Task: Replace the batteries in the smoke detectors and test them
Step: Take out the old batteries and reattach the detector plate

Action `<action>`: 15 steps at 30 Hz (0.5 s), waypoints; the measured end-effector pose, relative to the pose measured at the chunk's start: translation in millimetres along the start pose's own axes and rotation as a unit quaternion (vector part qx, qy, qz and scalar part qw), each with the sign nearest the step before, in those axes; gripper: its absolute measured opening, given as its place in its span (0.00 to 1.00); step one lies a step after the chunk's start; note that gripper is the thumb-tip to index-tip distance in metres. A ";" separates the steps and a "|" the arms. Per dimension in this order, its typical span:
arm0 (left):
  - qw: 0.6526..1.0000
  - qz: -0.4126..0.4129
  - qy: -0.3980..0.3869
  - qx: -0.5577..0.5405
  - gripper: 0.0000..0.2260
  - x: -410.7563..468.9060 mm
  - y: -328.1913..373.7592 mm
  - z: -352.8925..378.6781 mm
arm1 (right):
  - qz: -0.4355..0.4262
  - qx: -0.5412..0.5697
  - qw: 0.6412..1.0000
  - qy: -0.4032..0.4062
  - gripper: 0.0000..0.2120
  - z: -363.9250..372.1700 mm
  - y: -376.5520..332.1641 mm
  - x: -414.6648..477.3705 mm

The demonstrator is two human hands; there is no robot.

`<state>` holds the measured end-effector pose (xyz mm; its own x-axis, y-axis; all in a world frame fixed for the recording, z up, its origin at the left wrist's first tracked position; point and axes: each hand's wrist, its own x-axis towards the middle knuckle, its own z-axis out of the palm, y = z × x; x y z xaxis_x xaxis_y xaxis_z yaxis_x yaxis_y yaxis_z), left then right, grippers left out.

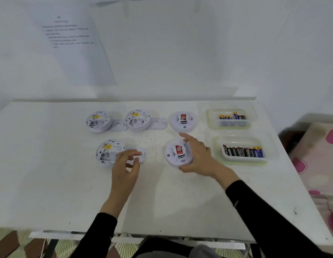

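Several white smoke detectors lie on the white table (50, 183). Three lie back side up with empty battery bays: back left (99, 121), back middle (138, 119) and front left (109, 154). Two lie face up with red labels: back right (183, 121) and front middle (178, 155). My right hand (196, 155) curls round the right side of the front middle detector, thumb at its near edge. My left hand (125, 164) hovers with loosely curled fingers over a small white mounting plate (141, 155) beside the front left detector, holding nothing I can see.
Two clear trays of batteries stand at the right: a far one (232, 118) and a near one (243, 151). White mounting plates (159, 123) lie beside the back detectors. A printed sheet (74, 45) hangs on the wall. A pink-patterned cloth (316, 155) lies right of the table.
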<state>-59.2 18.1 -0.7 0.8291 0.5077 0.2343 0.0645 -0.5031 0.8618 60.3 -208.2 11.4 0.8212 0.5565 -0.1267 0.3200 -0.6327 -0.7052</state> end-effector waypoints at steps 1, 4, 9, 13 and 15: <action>1.000 0.013 0.004 0.006 0.13 3.3 -3.7 -5.9 | -0.008 -0.033 0.999 -0.039 0.49 -7.3 -2.9 3.0; 0.999 0.030 0.021 0.020 0.13 13.7 -13.7 -23.8 | -0.045 -0.145 0.982 -0.115 0.51 -14.8 -12.9 15.7; 0.995 0.023 0.062 0.080 0.14 29.6 -33.2 -51.8 | -0.049 -0.258 0.952 -0.155 0.51 -4.4 -34.0 24.6; 0.995 -0.065 0.011 0.069 0.33 33.3 -48.9 -65.6 | -0.145 -0.163 0.972 -0.089 0.38 40.6 -72.7 34.8; 0.993 -0.104 -0.031 0.039 0.43 36.1 -59.5 -67.1 | -0.149 -0.124 0.977 -0.090 0.33 68.4 -87.3 46.4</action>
<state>-70.4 113.3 -13.3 0.8259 0.5632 0.0251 0.2784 -0.4462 0.8505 38.2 -90.3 19.3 0.5852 0.8072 -0.0772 0.6550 -0.5266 -0.5420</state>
